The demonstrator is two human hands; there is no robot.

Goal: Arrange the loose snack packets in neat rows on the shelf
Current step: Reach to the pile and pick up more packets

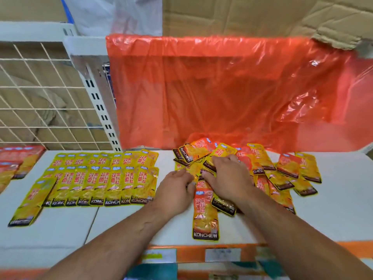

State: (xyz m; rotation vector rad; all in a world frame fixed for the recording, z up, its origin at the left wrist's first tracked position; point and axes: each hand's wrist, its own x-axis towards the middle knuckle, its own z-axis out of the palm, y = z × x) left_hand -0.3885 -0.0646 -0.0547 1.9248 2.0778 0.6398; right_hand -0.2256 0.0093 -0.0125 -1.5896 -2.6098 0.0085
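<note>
Yellow and orange snack packets lie in a loose pile (262,168) on the white shelf (343,199), right of centre. Two overlapping neat rows of yellow packets (105,178) cover the shelf's left part. One packet (205,217) lies lengthwise near the front edge, below the pile. My left hand (173,190) rests at the pile's left edge, its fingertips touching packets there. My right hand (228,174) lies flat on top of the pile with its fingers spread over several packets. Whether either hand grips a packet cannot be told.
A large orange plastic bag (222,87) hangs behind the pile and covers the back of the shelf. A white wire grid (40,98) and slotted upright (99,102) stand at the left. Cardboard (242,15) rises above. More packets (16,162) lie at far left.
</note>
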